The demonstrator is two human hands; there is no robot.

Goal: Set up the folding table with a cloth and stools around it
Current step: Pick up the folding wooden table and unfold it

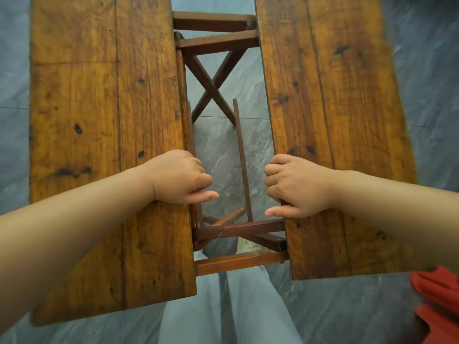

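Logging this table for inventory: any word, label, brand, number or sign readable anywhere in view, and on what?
No readable text in this view.
The left table half and right table half: only grain, knots and scratches.
The frame, red cloth and floor: no lettering.
The left hand and right hand grip the inner edges, covering small patches of wood.

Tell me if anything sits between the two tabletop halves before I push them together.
Your own hands do: the left hand and right hand curl over the inner edges of the left half and right half, fingers in the gap. The thin slat and frame bars look lower, probably clear.
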